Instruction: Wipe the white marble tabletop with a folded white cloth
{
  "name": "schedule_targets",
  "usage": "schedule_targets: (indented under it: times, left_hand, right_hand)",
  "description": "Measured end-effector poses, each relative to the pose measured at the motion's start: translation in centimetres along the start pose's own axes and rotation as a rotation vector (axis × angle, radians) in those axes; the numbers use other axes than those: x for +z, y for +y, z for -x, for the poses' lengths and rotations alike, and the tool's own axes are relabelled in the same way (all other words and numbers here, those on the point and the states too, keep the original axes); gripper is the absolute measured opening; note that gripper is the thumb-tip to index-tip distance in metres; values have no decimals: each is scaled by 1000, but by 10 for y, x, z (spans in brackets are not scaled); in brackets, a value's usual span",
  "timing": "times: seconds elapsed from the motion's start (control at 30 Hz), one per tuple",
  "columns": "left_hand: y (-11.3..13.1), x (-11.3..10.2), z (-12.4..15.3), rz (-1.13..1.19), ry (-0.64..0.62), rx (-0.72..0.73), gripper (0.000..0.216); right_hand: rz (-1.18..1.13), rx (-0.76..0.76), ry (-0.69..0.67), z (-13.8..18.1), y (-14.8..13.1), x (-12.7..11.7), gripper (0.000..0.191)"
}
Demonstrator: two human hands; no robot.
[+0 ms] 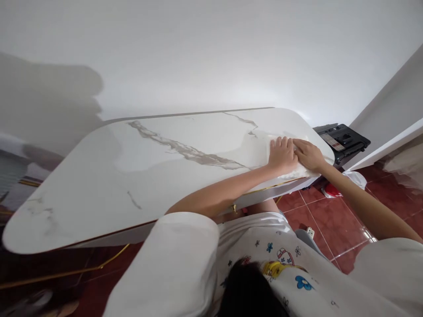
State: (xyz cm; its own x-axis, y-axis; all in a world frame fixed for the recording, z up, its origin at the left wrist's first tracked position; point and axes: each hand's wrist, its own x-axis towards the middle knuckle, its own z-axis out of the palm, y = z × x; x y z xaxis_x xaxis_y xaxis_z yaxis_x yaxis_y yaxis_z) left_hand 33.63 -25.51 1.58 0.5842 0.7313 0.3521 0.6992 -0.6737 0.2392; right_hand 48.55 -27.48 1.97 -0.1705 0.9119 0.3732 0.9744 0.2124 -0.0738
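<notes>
A white cloth (292, 172) lies bunched at the right end of a marble-patterned white tabletop (158, 176); whether it is fabric or tissue is hard to make out. My left hand (283, 155) presses down on it, fingers bent over the cloth. Right beside it and touching it, my right hand (309, 155) also bears on the cloth, with its fingers closed together and pointing left. Both palms hide much of the cloth.
Behind the table rises a white wall (198, 57). A black case (345, 138) stands past the table's right end. Below are red floor tiles (317, 220), a white socket block (309, 232) and a red-and-white object (332, 190). A small gold knob (234, 208) sits under the front edge.
</notes>
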Motion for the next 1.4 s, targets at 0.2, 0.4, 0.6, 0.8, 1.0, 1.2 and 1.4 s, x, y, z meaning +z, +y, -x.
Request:
schedule_targets:
  times: [0.2,0.4,0.6,0.8,1.0,1.2,1.4]
  left_hand:
    - [-84,-47,74,-56,-113,-25,57]
    - [-183,-106,175,-111,-152,-213,62]
    - [-273,-162,274,-136,-182,-442,68]
    - [-333,-185,322,-227,-82,-595,64]
    - [-371,-183,305,-232,-21,-523,63]
    - [-422,-176,259,-109,63,-414,58]
    - [-475,-159,204,9,194,-343,52]
  right_hand:
    - [-65,-37,41,-15,-121,24,35]
    - [-217,-221,-54,-42,-266,58,42]
    - [-296,-319,-92,-58,-411,76,46]
    - [-383,-222,-139,-81,-503,101,49]
    - [-484,-225,-90,-114,-512,124,51]
    - [-429,-184,-74,-162,-498,135,47]
    - [-382,-97,38,-215,-480,157,39]
